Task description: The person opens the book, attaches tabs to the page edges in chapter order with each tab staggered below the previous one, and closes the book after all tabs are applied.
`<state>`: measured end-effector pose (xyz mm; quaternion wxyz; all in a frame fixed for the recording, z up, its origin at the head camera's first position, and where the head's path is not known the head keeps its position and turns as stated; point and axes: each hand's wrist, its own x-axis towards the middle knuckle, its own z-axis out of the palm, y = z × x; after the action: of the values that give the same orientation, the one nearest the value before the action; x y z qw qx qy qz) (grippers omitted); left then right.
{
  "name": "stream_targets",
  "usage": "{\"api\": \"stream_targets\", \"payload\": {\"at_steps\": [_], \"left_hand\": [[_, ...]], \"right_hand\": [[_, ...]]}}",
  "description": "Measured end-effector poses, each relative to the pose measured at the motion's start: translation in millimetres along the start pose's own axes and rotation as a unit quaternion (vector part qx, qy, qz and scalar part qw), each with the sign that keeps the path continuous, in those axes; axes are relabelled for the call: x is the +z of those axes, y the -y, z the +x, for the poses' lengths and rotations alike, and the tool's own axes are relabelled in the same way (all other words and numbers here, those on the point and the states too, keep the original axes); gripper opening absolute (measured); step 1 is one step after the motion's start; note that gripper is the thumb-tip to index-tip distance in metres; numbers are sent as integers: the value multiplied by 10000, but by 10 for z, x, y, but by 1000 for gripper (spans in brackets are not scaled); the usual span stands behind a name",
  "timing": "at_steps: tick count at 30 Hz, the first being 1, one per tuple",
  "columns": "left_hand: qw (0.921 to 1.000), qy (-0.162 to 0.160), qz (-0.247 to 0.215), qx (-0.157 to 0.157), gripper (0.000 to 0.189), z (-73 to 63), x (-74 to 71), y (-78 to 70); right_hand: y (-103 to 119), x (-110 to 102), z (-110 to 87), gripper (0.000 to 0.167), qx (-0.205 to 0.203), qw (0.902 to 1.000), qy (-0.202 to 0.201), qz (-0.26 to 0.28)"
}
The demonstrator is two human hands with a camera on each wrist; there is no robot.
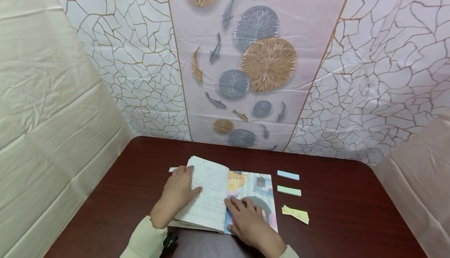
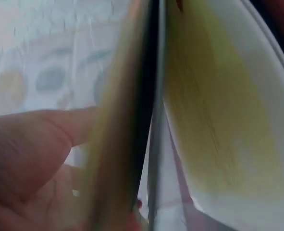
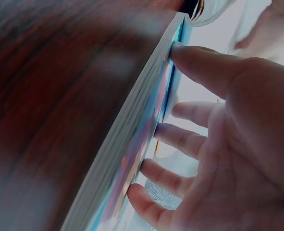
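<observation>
An open book lies on the table, its left page (image 1: 208,195) covered in small printed text and its right page (image 1: 263,201) showing a colourful cartoon picture. My left hand (image 1: 177,195) rests on the left page near its outer edge, the thumb reaching across the text. In the left wrist view a blurred block of pages (image 2: 120,120) stands beside the thumb, apart from other pages (image 2: 214,106). My right hand (image 1: 249,221) touches the picture page by the fold, and the right wrist view shows its fingertips (image 3: 178,52) on that page, fingers spread.
Right of the book lie a blue strip of sticky notes (image 1: 288,175), a green strip (image 1: 289,190) and several yellow slips (image 1: 296,214). A pale blue slip (image 1: 172,169) peeks out at the book's left. Patterned curtains (image 1: 239,133) hang behind the dark table (image 1: 337,211).
</observation>
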<state>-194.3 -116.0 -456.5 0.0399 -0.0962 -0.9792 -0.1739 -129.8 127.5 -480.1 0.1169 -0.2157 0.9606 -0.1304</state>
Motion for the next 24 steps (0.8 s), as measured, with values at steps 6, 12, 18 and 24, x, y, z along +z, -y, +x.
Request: {"api": "stream_targets", "payload": {"at_steps": [6,12,18,24], "left_hand": [[9913,102,1150,627,78,-107,102,-270],[9852,1213,195,1193,74,-142,212,-393],[9758,1948,-271,957,74,-117,271,-443],[9730,2137,-222,843,75,-88,299,-472]], "right_hand": [[-49,64,11,73,-51,9999,-86,-48],[-73,86,12,72,-147,9996,-227,-87],[-37,35,-4,73,-133,9998,-108,110],[-105,79,-3,73,-253,9991,-188,270]]}}
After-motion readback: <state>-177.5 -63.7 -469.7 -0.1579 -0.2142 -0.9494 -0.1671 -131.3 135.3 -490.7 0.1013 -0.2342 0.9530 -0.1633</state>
